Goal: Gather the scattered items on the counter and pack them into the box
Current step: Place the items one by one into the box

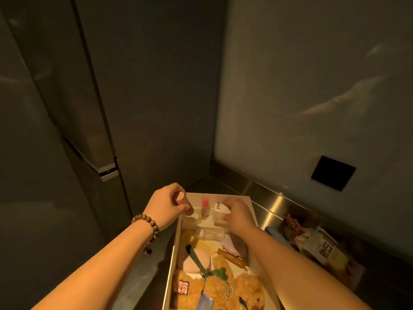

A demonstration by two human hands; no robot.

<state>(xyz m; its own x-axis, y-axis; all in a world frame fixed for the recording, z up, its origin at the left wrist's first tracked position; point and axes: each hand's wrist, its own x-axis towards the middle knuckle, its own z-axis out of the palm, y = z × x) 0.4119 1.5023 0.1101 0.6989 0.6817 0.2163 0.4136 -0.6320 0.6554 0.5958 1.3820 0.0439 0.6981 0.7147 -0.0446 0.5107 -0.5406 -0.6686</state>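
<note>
The right hand (237, 214) pinched what looked like a small white card (222, 208) over the box's (173, 249) far end; the left hand (171, 203), fingers curled, gripped the far-left corner.

A matt cardboard box (176, 242) sits on a brushed-metal counter (266, 198) whose raised rim gleams at 3 o'clock. Inside, fuzzy plush bears (225, 287) with a woven green strap (199, 258) lie at 6 o'clock beside a smooth, glossy pink plastic shell (192, 262). A string of polished wooden beads (148, 224) circles the wrist at 9 o'clock. The wall panel (312, 86) at 1 o'clock looks smooth with a soft sheen; crinkled printed packets (324, 245) lie at 4 o'clock.
</note>
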